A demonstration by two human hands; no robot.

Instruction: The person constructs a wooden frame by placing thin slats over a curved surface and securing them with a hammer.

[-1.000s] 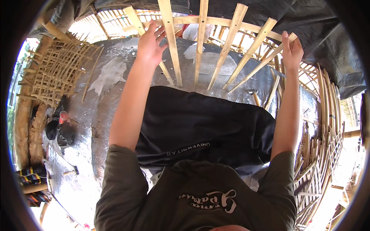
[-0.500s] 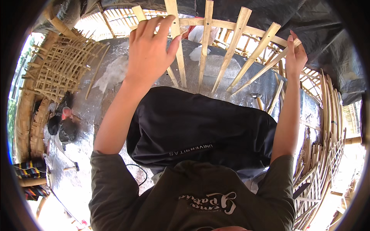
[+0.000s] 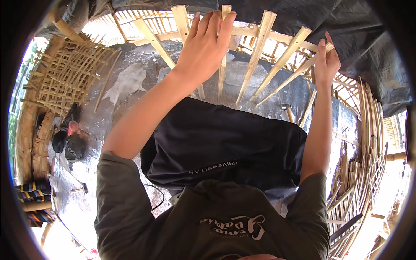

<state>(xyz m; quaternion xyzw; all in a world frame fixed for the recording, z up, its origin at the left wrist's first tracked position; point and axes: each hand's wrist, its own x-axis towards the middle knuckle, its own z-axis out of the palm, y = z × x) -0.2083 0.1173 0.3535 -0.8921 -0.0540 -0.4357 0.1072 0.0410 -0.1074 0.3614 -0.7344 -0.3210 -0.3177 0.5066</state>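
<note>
Compared with the earlier frame, the left hand (image 3: 203, 52) has moved to the right and now is over the third slat, and the left end of the fan-shaped rack of pale wooden slats (image 3: 255, 56) has turned a little nearer. The right hand (image 3: 327, 65) stays at the same right end.

The rack is at the far middle, in front of the person. Six slats spread from it, and they all seem to meet one long pale wooden crosspiece (image 3: 281, 38). At some crossings there are dark dots, maybe nail heads, so I judge that this joining is mostly done. The joints behind the hands I cannot check. At the near ends no second crosspiece is visible; the tips are separate.

The right thumb and fingers are together on the end of the outermost slat. The left fingers are slightly bent; whether they press on the third slat, I cannot tell.

Near the tips lies the smooth black cloth (image 3: 225, 138) on the lap. To the left, the silvery sheet (image 3: 102, 123) gives more open room. To the right it is tighter, because a hammer with wooden handle (image 3: 290, 116) lies just beside. The wrinkled black plastic sheeting (image 3: 359, 43) bounds the far right.
</note>
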